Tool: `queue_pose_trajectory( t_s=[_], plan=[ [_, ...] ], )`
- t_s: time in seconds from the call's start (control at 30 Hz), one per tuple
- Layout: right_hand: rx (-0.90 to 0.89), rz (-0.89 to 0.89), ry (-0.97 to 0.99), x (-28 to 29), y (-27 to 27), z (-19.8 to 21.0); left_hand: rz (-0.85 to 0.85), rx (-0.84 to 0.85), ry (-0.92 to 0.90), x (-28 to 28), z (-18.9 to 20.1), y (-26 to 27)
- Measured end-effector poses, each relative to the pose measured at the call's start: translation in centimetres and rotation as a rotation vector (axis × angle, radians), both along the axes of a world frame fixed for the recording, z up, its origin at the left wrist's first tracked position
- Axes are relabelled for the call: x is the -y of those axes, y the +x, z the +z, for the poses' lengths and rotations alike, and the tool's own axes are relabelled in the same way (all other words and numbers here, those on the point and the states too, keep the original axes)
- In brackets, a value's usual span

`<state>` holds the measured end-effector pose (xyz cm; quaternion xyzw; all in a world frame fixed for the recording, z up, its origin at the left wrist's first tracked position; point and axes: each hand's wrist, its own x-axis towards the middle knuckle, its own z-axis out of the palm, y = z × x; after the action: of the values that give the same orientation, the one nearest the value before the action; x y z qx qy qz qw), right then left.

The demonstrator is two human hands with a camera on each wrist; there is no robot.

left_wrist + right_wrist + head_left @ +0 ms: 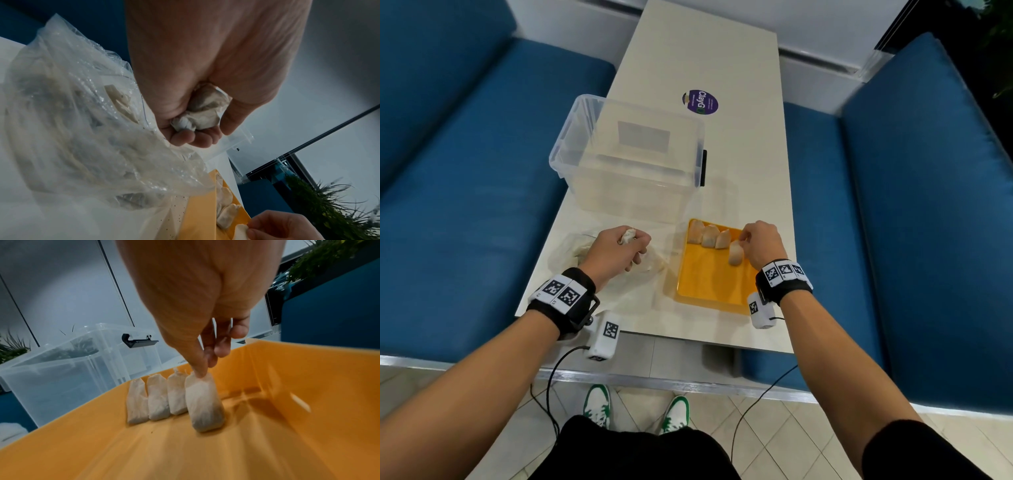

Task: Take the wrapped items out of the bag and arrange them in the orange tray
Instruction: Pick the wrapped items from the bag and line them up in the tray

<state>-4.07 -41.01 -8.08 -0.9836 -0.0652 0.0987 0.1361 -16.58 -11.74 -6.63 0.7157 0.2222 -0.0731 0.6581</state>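
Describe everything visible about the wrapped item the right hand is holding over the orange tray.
The wrapped item is a small, oblong packet in off-white, slightly translucent paper, darker toward its lower end. The right hand pinches its gathered top end, so it hangs nearly upright, its lower end at the floor of the orange tray; contact cannot be confirmed. It sits at the right end of a row of three similar packets lying along the tray's far side, slightly nearer the camera than they are.
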Motion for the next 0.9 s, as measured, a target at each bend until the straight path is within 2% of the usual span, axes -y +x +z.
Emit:
queue_pose_trajectory(
  t_s=[0.43, 0.63, 0.77, 0.9],
  plan=[
    [0.054, -0.083, -0.015, -0.6, 0.4, -0.4, -0.004, -0.020, -0.019, -0.2, 0.2, 0.3],
    [-0.052, -0.204, -0.186, -1.2, 0.1, -0.6, -0.015, -0.030, -0.022, -0.3, 0.2, 0.4],
    [-0.133, -0.203, -0.185, -2.0, 0.6, 0.2, -0.020, -0.028, -0.015, -0.3, 0.4, 0.4],
    [-0.191, -0.259, -0.136, -2.7, 0.7, -0.7, -0.019, -0.023, -0.012, -0.4, 0.5, 0.3]
  ],
)
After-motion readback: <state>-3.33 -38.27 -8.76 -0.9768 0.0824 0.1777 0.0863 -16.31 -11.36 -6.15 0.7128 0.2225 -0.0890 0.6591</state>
